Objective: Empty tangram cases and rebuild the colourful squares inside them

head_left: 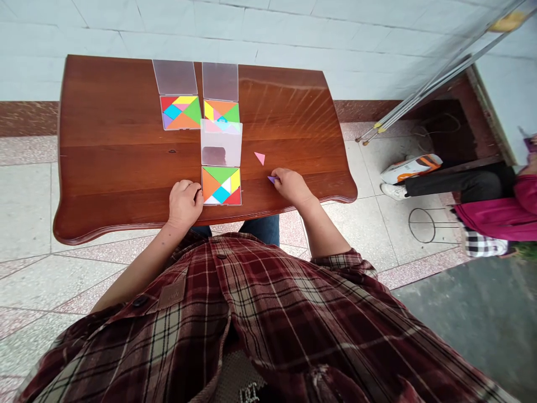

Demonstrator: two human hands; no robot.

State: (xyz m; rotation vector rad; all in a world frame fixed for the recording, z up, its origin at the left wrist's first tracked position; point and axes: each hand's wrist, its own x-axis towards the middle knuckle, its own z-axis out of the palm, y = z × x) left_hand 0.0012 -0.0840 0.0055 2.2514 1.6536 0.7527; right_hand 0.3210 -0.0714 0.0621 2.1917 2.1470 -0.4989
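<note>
Pinching purple triangle (pixel 271 179) in right hand (pixel 292 186), left hand (pixel 184 204) beside case (pixel 222 204), grip unclear, lid (pixel 221 150) overlapping farther tangram (pixel 221 107)

Seated off to the right, a person (pixel 451 183) in a magenta top (pixel 489 215) rests one white shoe (pixel 394 192) beside a white-and-orange bag (pixel 413 168), near slanting metal poles (pixel 419 97).

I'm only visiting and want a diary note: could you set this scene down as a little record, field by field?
Left hand: at the near case, left edge; contact unclear
Right hand: pinching a purple triangle
Near case: lid open; green, orange, blue, yellow, red pieces; two white gaps
Loose on table: pink triangle, right of that lid
Far left case: open, holds coloured pieces
Far right case: open, partly overlapped by near lid
Nearby: another person, partly visible
</note>
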